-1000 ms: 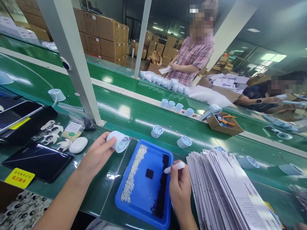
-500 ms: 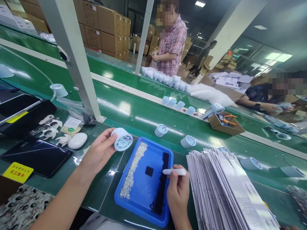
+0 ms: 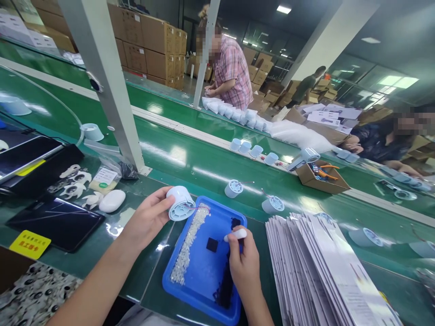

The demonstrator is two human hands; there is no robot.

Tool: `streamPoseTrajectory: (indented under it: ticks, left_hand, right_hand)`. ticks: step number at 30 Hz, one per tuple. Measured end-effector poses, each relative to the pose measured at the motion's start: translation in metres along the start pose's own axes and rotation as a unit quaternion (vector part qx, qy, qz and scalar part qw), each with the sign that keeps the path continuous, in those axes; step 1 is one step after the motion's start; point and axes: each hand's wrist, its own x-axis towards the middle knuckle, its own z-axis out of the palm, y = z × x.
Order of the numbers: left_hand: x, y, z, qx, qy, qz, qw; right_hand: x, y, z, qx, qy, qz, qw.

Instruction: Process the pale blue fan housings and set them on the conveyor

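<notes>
My left hand [image 3: 147,220] grips a white round plastic housing [image 3: 180,203] with a slotted face and thin red wires, held just above the left rim of a blue tray [image 3: 204,276]. Over the tray's middle, my right hand [image 3: 242,265] is closed on a small white pen-like tool [image 3: 235,235]. Inside the tray lie a strip of small white bits [image 3: 188,246], a black square pad [image 3: 212,245] and a row of dark pads [image 3: 228,280].
A thick fanned stack of printed leaflets [image 3: 319,271] lies right of the tray. More white housings [image 3: 234,188] sit on the green conveyor [image 3: 190,158]. Black tablets [image 3: 54,222], white parts and a grey post [image 3: 102,86] are at left. Two other people work across the belt.
My right hand has turned the white tool and drawn it left over the tray. My left hand has tilted the housing's slotted face toward me. The person across the belt has walked left.
</notes>
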Motion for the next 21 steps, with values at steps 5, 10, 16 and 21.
streamPoseTrajectory:
  ticks: [5, 10, 16, 21]
  left_hand:
    - [-0.002, 0.0, -0.001, -0.003, -0.003, -0.005, 1.0]
    - [-0.007, 0.001, -0.003, 0.017, -0.002, -0.008, 1.0]
    - [-0.008, 0.0, -0.003, 0.011, 0.007, -0.011, 1.0]
    - [-0.007, -0.003, -0.006, -0.001, 0.006, -0.014, 1.0]
  right_hand:
    - [0.003, 0.007, 0.002, 0.01, 0.03, 0.011, 0.999]
    - [0.0, 0.011, 0.002, 0.023, 0.004, -0.014, 1.0]
    - [0.004, 0.002, 0.002, 0.005, -0.018, -0.061, 0.998]
    - [0.008, -0.006, 0.001, -0.01, -0.039, -0.09, 0.995]
